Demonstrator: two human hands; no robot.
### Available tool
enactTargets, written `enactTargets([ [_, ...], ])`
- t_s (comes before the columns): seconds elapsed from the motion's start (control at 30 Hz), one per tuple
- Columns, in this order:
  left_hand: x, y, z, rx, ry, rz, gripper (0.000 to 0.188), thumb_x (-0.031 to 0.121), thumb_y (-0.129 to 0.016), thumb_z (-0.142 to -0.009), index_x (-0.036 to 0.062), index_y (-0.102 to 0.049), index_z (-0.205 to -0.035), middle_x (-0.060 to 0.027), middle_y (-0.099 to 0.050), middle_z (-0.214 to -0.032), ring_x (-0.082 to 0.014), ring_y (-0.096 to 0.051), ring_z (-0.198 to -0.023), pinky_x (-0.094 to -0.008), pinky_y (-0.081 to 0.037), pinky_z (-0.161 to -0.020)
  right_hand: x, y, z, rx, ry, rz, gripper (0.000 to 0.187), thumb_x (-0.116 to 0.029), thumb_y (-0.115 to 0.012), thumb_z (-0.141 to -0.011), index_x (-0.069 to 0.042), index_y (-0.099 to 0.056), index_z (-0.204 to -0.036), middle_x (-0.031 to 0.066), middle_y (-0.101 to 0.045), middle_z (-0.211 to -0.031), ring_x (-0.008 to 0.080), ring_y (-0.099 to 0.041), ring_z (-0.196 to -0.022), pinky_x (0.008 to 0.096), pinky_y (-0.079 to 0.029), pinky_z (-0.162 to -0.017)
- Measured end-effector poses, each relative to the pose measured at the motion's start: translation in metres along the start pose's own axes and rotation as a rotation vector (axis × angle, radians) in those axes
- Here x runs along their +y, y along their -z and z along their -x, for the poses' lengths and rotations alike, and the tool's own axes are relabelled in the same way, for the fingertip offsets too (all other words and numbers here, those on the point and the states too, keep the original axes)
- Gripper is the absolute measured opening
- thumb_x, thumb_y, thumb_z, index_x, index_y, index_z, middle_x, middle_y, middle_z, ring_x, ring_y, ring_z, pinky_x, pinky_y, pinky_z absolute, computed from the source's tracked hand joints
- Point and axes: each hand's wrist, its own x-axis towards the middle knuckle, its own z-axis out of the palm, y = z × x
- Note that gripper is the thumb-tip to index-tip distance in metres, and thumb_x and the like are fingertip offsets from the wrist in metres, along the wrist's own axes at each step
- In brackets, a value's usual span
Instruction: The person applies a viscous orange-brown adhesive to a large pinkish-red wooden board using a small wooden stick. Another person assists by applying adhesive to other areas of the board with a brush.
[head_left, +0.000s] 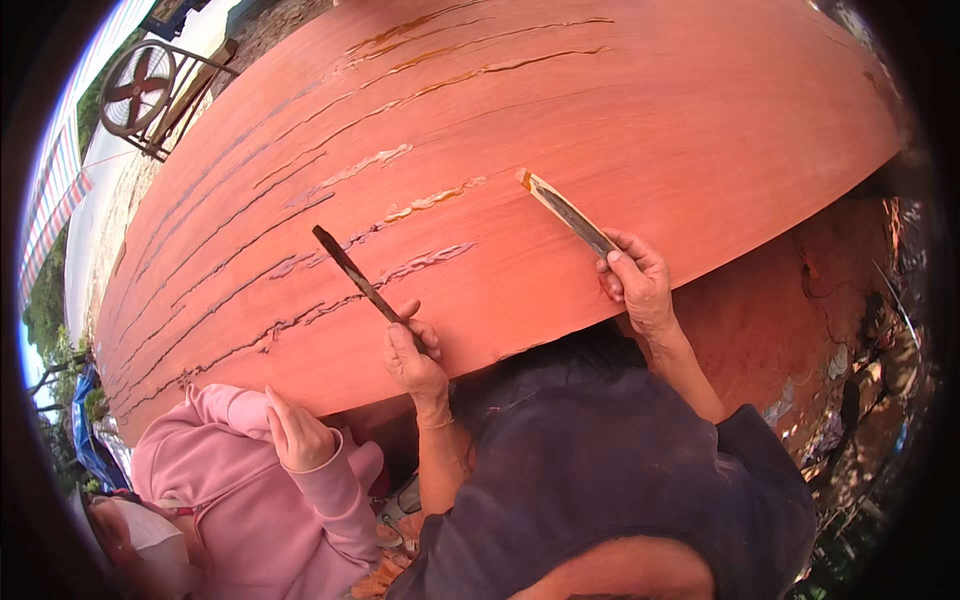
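Note:
A huge reddish wooden slab [600, 130] with a curved edge fills most of the head view. Long dark cracks run across its left part, several of them carrying ridges of purplish and amber filler [430, 262]. My left hand [415, 358] grips a thin, dark, flat stick [352, 268] by its lower end, its tip over the cracks. In my right hand [638, 282] is a flat wooden stick [565, 208] with pale edges, a dark smeared face and a reddish-brown tip. That tip is over the slab's bare middle; whether it touches cannot be told.
Close by on the left, a person in a pink hoodie [250, 490] has a raised hand [300, 437] at the slab's near edge. A round metal fan [138, 88] stands beyond the slab's far left. Reddish ground with scraps [800, 340] lies to the right.

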Motion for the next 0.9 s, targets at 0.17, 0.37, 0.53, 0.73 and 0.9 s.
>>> enactTargets([
  [0.17,0.017,0.009,-0.010,-0.058,0.183,0.243,0.045,0.033,-0.040,-0.105,-0.0043,-0.065,-0.108,0.0025,-0.044,-0.061,-0.0054,-0.036,-0.052,-0.0210,-0.028,-0.048,-0.009,0.002,-0.008,-0.151,-0.022,-0.080,0.031,-0.003,-0.052,-0.096,-0.001,-0.061,-0.125,0.0038,-0.064,-0.083,0.0038,-0.046,-0.056,0.0195,-0.037,-0.045],
  [0.37,0.003,-0.027,0.004,0.196,-0.130,-0.092,0.033,0.028,-0.049,-0.104,-0.0018,-0.062,-0.105,0.0040,-0.044,-0.064,-0.0033,-0.036,-0.052,-0.0201,-0.028,-0.046,-0.024,0.013,-0.016,-0.230,-0.165,-0.066,0.033,-0.006,-0.058,-0.095,-0.002,-0.059,-0.128,0.0053,-0.066,-0.086,0.0063,-0.051,-0.059,0.0201,-0.040,-0.047],
  [0.53,-0.021,-0.045,0.016,0.377,-0.254,-0.251,0.024,0.022,-0.057,-0.102,-0.0014,-0.063,-0.102,0.0070,-0.044,-0.066,-0.0019,-0.039,-0.057,-0.0192,-0.030,-0.051,-0.027,0.018,-0.018,-0.277,-0.245,-0.054,0.035,-0.009,-0.061,-0.094,-0.001,-0.057,-0.128,0.0071,-0.067,-0.089,0.0081,-0.056,-0.062,0.0203,-0.043,-0.049],
  [0.73,-0.025,-0.045,0.020,0.446,-0.323,-0.358,0.027,0.025,-0.053,-0.103,-0.0009,-0.062,-0.102,0.0080,-0.041,-0.065,-0.0019,-0.036,-0.057,-0.0189,-0.029,-0.050,-0.040,0.034,-0.022,-0.314,-0.321,-0.072,0.030,-0.008,-0.061,-0.095,-0.001,-0.057,-0.124,0.0075,-0.069,-0.092,0.0080,-0.062,-0.066,0.0194,-0.048,-0.051],
  [0.9,-0.020,-0.049,0.016,0.449,-0.260,-0.369,0.029,0.024,-0.053,-0.103,-0.0033,-0.063,-0.099,0.0079,-0.040,-0.066,-0.0031,-0.035,-0.058,-0.0203,-0.027,-0.052,-0.045,0.060,-0.027,-0.294,-0.331,-0.050,0.023,-0.004,-0.054,-0.094,0.000,-0.058,-0.117,0.0075,-0.069,-0.093,0.0057,-0.060,-0.065,0.0188,-0.047,-0.052],
])
